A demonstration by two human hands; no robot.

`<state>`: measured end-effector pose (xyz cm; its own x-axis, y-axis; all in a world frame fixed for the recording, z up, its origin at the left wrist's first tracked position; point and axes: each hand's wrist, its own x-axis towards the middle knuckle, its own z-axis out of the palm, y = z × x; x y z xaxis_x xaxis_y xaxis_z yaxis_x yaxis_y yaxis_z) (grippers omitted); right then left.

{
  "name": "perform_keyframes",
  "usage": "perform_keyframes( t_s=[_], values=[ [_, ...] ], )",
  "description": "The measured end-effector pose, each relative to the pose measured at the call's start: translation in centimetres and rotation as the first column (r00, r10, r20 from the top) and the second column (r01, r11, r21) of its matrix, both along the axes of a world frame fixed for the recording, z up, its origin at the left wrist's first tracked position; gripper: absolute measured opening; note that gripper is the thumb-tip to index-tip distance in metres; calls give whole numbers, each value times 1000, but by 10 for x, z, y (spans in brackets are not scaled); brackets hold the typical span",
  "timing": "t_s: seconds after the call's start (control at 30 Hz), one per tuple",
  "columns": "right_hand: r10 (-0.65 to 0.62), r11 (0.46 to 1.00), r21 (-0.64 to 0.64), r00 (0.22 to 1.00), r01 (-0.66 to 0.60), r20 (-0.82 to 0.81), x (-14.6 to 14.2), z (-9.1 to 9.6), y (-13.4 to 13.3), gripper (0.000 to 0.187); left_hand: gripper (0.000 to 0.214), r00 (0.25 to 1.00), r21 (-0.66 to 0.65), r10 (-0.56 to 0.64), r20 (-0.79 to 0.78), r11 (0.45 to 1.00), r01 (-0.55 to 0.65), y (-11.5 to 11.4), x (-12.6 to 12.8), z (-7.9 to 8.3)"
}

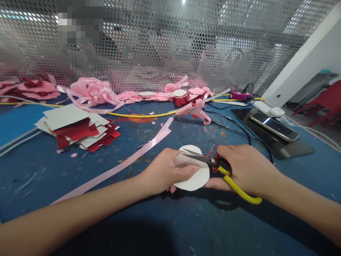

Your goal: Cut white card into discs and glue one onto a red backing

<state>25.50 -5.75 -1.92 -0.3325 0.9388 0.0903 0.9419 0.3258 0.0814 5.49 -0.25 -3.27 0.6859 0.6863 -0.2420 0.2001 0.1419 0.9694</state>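
Note:
My left hand [165, 170] is closed on a round white paper disc [195, 177], thumb on top of it, held just above the blue table. In my right hand [245, 169] are yellow-handled scissors [213, 163], fingers wrapped round the handles. The scissor blades lie across the top of the disc and point left. A thin red sliver of paper curls up beside the blades.
A long pink ribbon strip [128, 161] runs diagonally left of my hands. A stack of white and red card [77, 129] lies at left. A pink glue gun [195, 111], pink ribbon flowers [92, 90], cables, a phone [274, 126] on a tablet and a perforated metal screen [170, 42] stand behind.

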Motion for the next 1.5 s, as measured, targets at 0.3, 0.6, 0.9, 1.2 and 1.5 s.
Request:
perform_keyframes(
  t_s=[0.3,0.6,0.9,1.2,1.5],
  values=[
    [-133,987,56,958,151,-255,-1,-8,8,61,28,854,-347,326,404,919,-187,-3,6,-12],
    [-73,991,-127,955,38,-286,-5,-2,-1,57,20,934,-24,230,272,972,-232,-15,4,-2],
    [-63,979,-204,941,-6,-332,-7,-1,-5,58,18,955,-10,205,215,978,-208,-19,1,-2],
    [-174,964,-231,966,128,-190,-11,3,-3,60,19,955,-76,217,203,976,-205,-18,3,1],
    [-141,983,-129,985,127,-102,-3,2,-1,59,13,966,-114,183,184,980,-164,-16,1,0]
  ],
)
